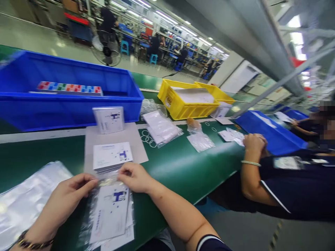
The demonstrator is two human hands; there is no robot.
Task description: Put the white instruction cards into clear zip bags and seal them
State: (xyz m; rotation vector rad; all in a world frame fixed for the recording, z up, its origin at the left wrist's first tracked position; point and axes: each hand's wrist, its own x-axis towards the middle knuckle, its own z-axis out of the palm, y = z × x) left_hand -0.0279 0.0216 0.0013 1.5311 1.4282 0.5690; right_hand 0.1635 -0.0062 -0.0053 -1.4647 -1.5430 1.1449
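A clear plastic bag lies at the table's front edge, with white printed booklets or cards in it. My left hand pinches the left side of the bag's top end, thumb against fingers. At the right side of that same end, the fingers of my right hand are closed on the bag. Just beyond the bag is a stack of white booklets with a blue print. Behind it, another bundle of booklets stands upright on a grey cardboard sheet.
Flat clear bags lie at left. A blue bin holds coloured boxes. Rubber bands, bagged papers and yellow bins are to the right. A co-worker's hand is at the table beside another blue bin.
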